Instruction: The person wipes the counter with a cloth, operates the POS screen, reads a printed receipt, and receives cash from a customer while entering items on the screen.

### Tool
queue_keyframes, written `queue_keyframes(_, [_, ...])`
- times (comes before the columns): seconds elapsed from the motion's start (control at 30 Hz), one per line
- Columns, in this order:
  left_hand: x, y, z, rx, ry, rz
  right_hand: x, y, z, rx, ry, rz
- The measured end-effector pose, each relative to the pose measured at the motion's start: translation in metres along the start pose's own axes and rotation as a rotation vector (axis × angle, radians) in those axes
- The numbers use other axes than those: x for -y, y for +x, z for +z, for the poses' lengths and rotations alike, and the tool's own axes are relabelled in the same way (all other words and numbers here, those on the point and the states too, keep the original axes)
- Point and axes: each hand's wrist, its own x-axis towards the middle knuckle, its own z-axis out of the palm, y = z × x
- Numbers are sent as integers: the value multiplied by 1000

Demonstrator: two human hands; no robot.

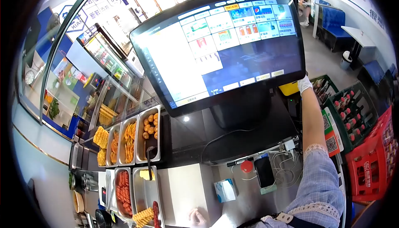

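My right hand (304, 84), in a white glove, reaches to the lower right corner of a large touchscreen (245, 57). Its fingers are hidden behind the screen's edge, close to a yellow object (289, 88). The screen shows rows of drink pictures. Low in the view, my left hand (197, 218) rests by the pale counter surface (183, 190). Its fingers look curled together, and I cannot see what is in them, if anything. To its left stands a metal tray (143, 190) with fried skewers (143, 217) and a sausage (156, 211).
Metal trays of brown eggs (151, 125), fried pieces (129, 143) and red sausages (123, 190) line the left. A phone (264, 171), a red round object (246, 167) and cables lie below the screen. Bottle crates (371, 167) stand at the right.
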Motion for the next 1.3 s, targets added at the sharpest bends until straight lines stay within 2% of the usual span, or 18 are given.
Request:
queue_keyframes(0.2, [6, -3, -2, 16, 30, 0, 6, -10, -23, -3, 415, -91])
queue_keyframes(0.3, [-2, 2, -3, 25, -27, -20, 76, -9, -43, -46, 744, 161])
queue_keyframes(0.37, [-1, 2, -4, 34, 30, 33, 62, 1, -38, -61, 852, 242])
queue_keyframes(0.4, [1, 0, -4, 36, 27, 33, 17, 17, -21, 39, 870, 336])
queue_keyframes(0.47, [6, -2, -3, 34, -18, 8, -5, 27, -15, 139, 882, 431])
queue_keyframes(0.53, [4, -2, -3, 19, 5, 26, -1, 27, -17, 74, 902, 536])
queue_keyframes(0.77, [-9, 4, -6, -5, 18, 24, 12, 11, -14, 19, 969, 408])
queue_keyframes(0.83, [-10, 3, -6, 2, 7, 12, 24, 5, -14, -89, 1040, 447])
queue_keyframes(0.97, [-6, 1, -8, 32, 3, -15, 13, -3, -11, 4, 988, 477])
queue_keyframes(1.03, [-8, 2, -7, 34, -11, -10, 26, -14, -5, -106, 859, 404])
queue_keyframes(1.1, [-13, 5, -7, 38, -26, 1, 29, -25, 2, -212, 720, 228])
queue_keyframes(1.13, [-19, 7, -9, 33, -45, -1, 34, -30, -3, -202, 693, 258])
queue_keyframes(1.17, [-23, 9, -11, 26, -63, -2, 40, -38, -4, -193, 670, 288])
queue_keyframes(1.23, [-25, 9, -12, 21, -76, 23, 102, -68, -33, -250, 801, 205])
queue_keyframes(1.3, [-25, 9, -13, 13, -96, 47, 107, -105, -48, -151, 618, 430])
